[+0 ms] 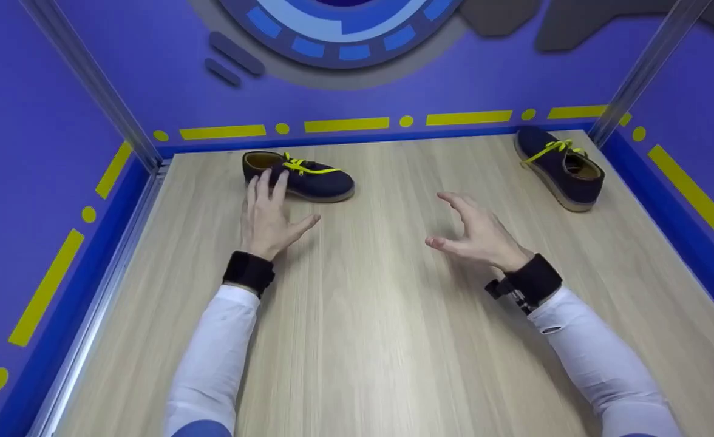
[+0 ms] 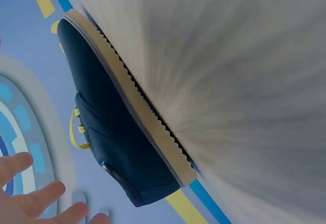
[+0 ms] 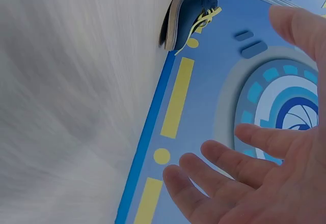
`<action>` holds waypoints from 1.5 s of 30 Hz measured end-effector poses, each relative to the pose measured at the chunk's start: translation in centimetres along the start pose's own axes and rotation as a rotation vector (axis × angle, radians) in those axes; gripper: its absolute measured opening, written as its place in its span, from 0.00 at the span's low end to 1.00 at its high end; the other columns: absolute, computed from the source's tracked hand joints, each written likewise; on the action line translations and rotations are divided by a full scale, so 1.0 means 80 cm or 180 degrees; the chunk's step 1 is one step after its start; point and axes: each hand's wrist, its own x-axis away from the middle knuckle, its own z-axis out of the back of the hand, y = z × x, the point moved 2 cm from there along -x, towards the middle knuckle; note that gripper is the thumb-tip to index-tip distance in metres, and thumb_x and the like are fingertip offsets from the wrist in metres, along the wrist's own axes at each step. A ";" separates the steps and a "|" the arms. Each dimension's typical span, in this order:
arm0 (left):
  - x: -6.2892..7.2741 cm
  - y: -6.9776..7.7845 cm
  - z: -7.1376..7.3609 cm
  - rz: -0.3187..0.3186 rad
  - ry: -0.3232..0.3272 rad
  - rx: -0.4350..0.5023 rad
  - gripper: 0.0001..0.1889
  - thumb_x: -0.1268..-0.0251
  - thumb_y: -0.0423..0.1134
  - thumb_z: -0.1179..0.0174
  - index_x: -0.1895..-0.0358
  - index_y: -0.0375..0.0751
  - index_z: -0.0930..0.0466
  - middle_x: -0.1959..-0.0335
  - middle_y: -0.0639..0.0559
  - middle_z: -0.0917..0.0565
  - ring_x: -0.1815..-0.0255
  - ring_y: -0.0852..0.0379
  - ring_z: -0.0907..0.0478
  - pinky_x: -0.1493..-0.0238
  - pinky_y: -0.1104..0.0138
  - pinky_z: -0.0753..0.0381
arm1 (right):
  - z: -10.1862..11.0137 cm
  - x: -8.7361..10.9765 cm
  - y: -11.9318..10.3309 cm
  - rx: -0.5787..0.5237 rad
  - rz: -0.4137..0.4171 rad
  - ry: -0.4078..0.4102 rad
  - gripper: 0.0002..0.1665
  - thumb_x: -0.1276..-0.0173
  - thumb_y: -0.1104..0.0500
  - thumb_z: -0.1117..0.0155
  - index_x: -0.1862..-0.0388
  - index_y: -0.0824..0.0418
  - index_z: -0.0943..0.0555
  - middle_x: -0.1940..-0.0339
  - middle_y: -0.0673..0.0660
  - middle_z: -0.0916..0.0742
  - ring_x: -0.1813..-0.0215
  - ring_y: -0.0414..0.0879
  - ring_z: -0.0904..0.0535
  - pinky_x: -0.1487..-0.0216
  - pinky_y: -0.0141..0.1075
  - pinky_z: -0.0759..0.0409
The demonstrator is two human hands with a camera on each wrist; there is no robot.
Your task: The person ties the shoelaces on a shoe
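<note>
- Left hand [image 1: 269, 221]: fingers spread, thumb out toward 2 o'clock, gripping nothing. Fingertips overlap the near side of the left shoe [image 1: 326, 184] in the head view; can't tell if you're touching.
- Left shoe: upright on the table [image 1: 369, 315], your 11 o'clock, near the back wall [image 1: 333, 102]. Toe between 3 and 4.
- Right hand [image 1: 484, 237]: thumb and fingers wide apart, nothing held, pointing toward 10. Well apart from the left shoe.
- Right shoe [image 1: 558, 170]: upright, your 1 o'clock, by the far corner. Toe between 10 and 11.
- Risk, I judge: push toward 12 at the heel and the left shoe could swivel or slide into the wall.
- Its yellow laces [image 1: 314, 170] might snag a fingertip, dragging it askew.
- Swing your right hand toward 1 carelessly and you could clip the right shoe.
</note>
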 end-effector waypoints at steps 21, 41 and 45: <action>-0.056 -0.042 0.000 0.0089 -0.0507 -0.0401 0.60 0.43 0.68 0.18 0.11 0.46 0.36 0.09 0.34 0.40 0.07 0.23 0.50 0.14 0.26 0.38 | -0.019 -0.006 -0.010 -0.0006 0.0040 -0.0200 0.57 0.33 0.43 0.18 0.13 0.66 0.31 0.16 0.69 0.22 0.15 0.68 0.25 0.17 0.66 0.25; -0.105 -0.041 -0.021 0.0060 -0.1039 -0.0663 0.69 0.48 0.61 0.12 0.08 0.45 0.46 0.08 0.29 0.43 0.07 0.22 0.51 0.11 0.25 0.47 | -0.037 -0.009 -0.017 0.0048 0.0208 -0.0336 0.57 0.33 0.42 0.19 0.14 0.66 0.31 0.17 0.71 0.21 0.17 0.69 0.24 0.18 0.66 0.23; -0.115 -0.043 -0.023 0.0103 -0.1104 -0.0721 0.73 0.52 0.58 0.09 0.07 0.43 0.49 0.09 0.28 0.43 0.07 0.22 0.52 0.10 0.26 0.49 | -0.044 -0.013 -0.020 -0.0005 0.0192 -0.0371 0.57 0.33 0.41 0.19 0.14 0.65 0.30 0.17 0.69 0.20 0.18 0.68 0.23 0.19 0.66 0.22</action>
